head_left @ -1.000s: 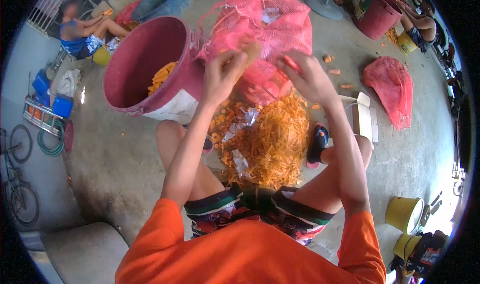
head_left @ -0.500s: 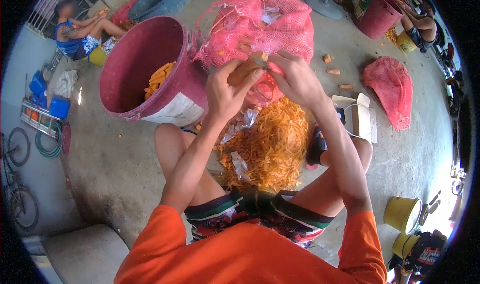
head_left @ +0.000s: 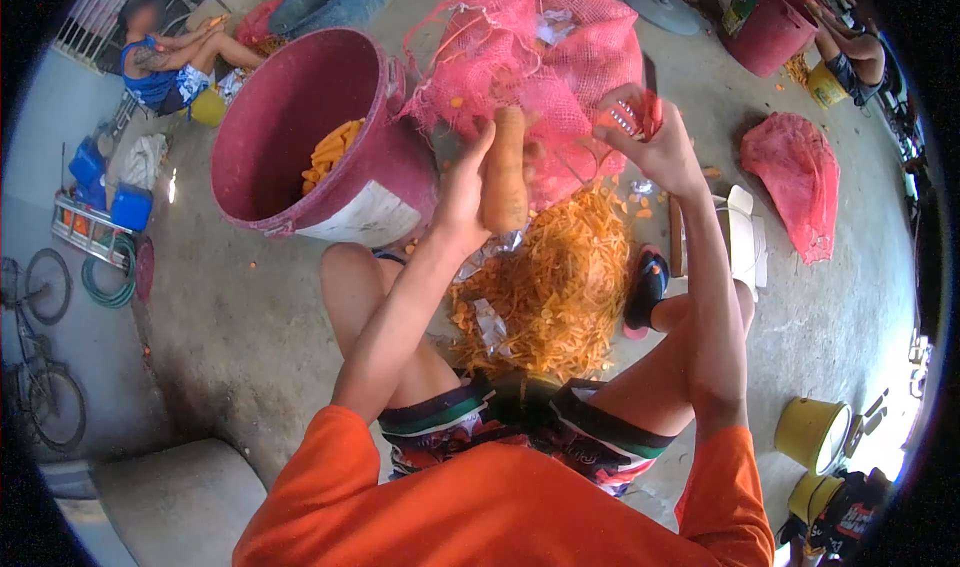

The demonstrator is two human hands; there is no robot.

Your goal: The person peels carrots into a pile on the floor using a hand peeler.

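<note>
My left hand [head_left: 467,189] is wrapped round a large carrot [head_left: 506,170] that points away from me, its skin orange-brown. To the right, apart from the carrot, my right hand [head_left: 655,142] grips a red peeler [head_left: 628,119] with a metal blade. Beneath both hands lies a big heap of orange peelings [head_left: 570,277] on the floor between my legs, with crumpled foil-like scraps [head_left: 490,327] on its left side. A pink mesh sack [head_left: 540,57] sits just beyond my hands. At the left, a tilted pink tub [head_left: 290,117] holds peeled carrots [head_left: 332,154].
An open box [head_left: 743,237] and a pink sack [head_left: 795,182] lie on the right. One person [head_left: 155,72] sits at the far left, another [head_left: 855,57] at the far right by a pink bucket [head_left: 768,22]. A yellow bucket [head_left: 812,432] stands at the lower right.
My hands have moved apart. The carrot is now upright in view in my left hand, and my right hand has swung right with the peeler. The camera view has shifted slightly.
</note>
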